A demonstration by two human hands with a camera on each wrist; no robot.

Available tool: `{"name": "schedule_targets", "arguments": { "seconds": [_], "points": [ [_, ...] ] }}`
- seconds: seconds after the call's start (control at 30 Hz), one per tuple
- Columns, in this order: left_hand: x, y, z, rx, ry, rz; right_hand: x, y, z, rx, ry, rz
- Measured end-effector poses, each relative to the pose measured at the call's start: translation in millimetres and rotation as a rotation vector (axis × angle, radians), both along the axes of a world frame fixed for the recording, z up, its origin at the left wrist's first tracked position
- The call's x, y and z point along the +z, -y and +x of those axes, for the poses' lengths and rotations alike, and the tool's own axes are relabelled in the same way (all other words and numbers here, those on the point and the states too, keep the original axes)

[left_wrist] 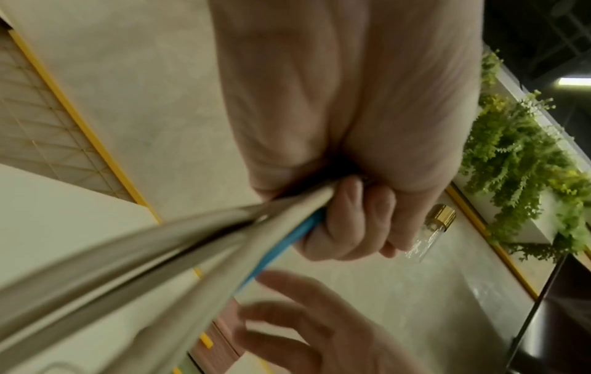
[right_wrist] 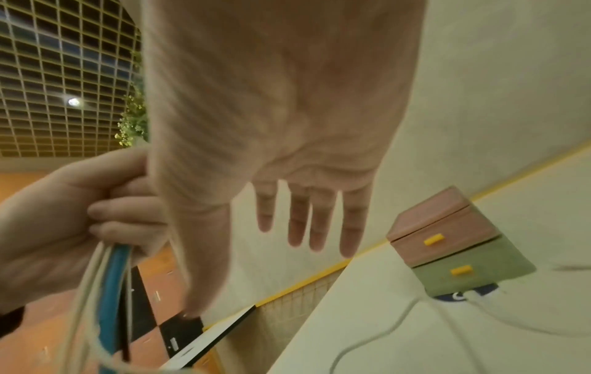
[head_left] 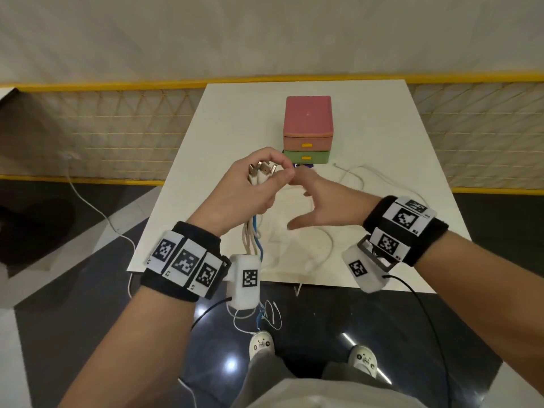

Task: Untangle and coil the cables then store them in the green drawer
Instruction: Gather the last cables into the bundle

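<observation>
Cables (head_left: 255,231) bunched in left hand (head_left: 250,189), fist curled round smooth white strands and one blue.
Right hand (head_left: 326,201) spread flat, holding nothing; beyond fingertips, boxy matte green drawer (head_left: 306,157), closed.

White table (head_left: 382,119), yellow-edged mesh fence (head_left: 103,119), pale wall (head_left: 265,33), glossy dark floor (head_left: 323,325)

You wear a black band (head_left: 182,260) on your left wrist and another (head_left: 406,228) on your right, each ringed with white tiles printed with black square codes. A white camera box (head_left: 245,281) with its own code and a thin black wire hangs under each. Grey trousers (head_left: 265,369) and white shoes (head_left: 261,344) with small faces.
</observation>
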State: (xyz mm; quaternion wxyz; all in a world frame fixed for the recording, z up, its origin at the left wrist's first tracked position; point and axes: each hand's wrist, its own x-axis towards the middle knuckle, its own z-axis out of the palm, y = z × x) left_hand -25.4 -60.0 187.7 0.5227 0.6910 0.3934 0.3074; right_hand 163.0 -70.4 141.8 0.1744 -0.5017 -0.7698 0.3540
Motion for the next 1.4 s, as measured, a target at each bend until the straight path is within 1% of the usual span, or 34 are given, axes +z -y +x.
{"name": "schedule_targets", "arguments": {
  "seconds": [0.07,0.13,0.17,0.2,0.3,0.4,0.43,0.47,0.53,0.57,0.6,0.63,0.67,0.7,0.73,0.8,0.87,0.93,1.0,1.03,1.07,1.13,1.17,1.2,1.23,1.3,1.33,1.4],
  "points": [
    [5,2,4,-0.024,0.076,-0.006,0,6,-13,0.13,-0.024,-0.085],
    [9,1,7,-0.036,0.151,0.009,-12,10,-29,0.221,-0.07,-0.163],
    [12,0,8,-0.037,0.193,0.023,-21,13,-38,0.259,-0.06,-0.186],
    [15,-2,7,-0.034,0.238,0.041,-32,15,-45,0.28,-0.026,-0.211],
    [26,-11,-2,0.012,0.344,0.098,-68,27,-48,0.265,0.079,-0.324],
    [31,-18,-14,0.068,0.314,0.114,-88,32,-36,0.261,0.096,-0.37],
    [30,-19,-17,0.078,0.291,0.108,-90,30,-31,0.264,0.141,-0.345],
    [29,-19,-18,0.083,0.273,0.098,-90,26,-27,0.267,0.218,-0.28],
    [26,-18,-19,0.097,0.258,0.077,-89,15,-17,0.215,0.421,-0.121],
    [24,-17,-18,0.103,0.253,0.069,-90,9,-11,0.135,0.501,-0.091],
    [22,-16,-18,0.107,0.243,0.063,-94,3,-4,0.034,0.556,-0.108],
    [20,-15,-17,0.109,0.232,0.055,-99,-1,3,-0.071,0.569,-0.168],
    [19,-14,-16,0.109,0.223,0.047,-103,-4,7,-0.159,0.539,-0.252],
    [18,-13,-16,0.109,0.217,0.04,-110,-6,10,-0.21,0.486,-0.335],
    [18,-12,-16,0.109,0.216,0.034,-115,-7,11,-0.218,0.441,-0.392],
    [18,-12,-17,0.112,0.217,0.029,-121,-5,7,-0.165,0.414,-0.389],
    [17,-12,-19,0.12,0.216,0.028,-122,1,-2,-0.03,0.366,-0.368],
    [16,-12,-21,0.124,0.214,0.025,-120,10,-13,0.181,0.304,-0.487],
    [13,-11,-23,0.121,0.206,0.02,-112,18,-18,0.341,0.302,-0.608],
    [12,-10,-23,0.119,0.199,0.019,-106,17,-18,0.363,0.31,-0.589],
    [10,-9,-23,0.116,0.191,0.018,-98,16,-17,0.35,0.317,-0.507],
    [7,-7,-23,0.111,0.183,0.012,-81,9,-15,0.203,0.35,-0.214],
    [5,-6,-22,0.11,0.186,0.006,-74,5,-15,0.108,0.332,-0.074],
    [4,-4,-20,0.109,0.191,0.0,-71,2,-15,0.034,0.263,0.005],
    [4,-2,-19,0.107,0.195,-0.001,-70,-1,-16,0.005,0.165,0.011],
    [2,2,-13,0.106,0.193,0.008,-67,-2,-23,0.06,-0.05,-0.122],
    [2,4,-10,0.108,0.188,0.01,-64,1,-28,0.129,-0.106,-0.191],
    [0,7,-4,0.112,0.189,0.002,-60,10,-44,0.273,-0.129,-0.267]
  ]
}}
